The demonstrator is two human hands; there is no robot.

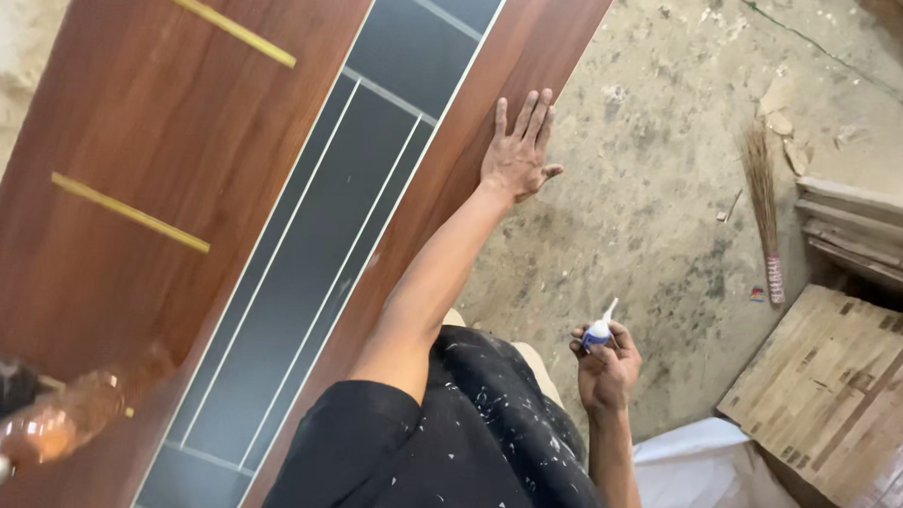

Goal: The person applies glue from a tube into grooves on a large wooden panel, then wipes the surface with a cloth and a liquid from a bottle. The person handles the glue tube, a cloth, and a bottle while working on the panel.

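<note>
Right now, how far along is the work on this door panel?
Already fitted: grey inlay panels with pale strips and two yellow strips on the brown door. In hand: the left hand presses flat on the door's right edge, while the right hand holds a small glue tube, nozzle up. What remains cannot be told from here.

Evenly lit by soft daylight, without hard shadows or glare, mostly sharp, though blurred at the lower left corner, where an orange bottle sits out of focus.
</note>
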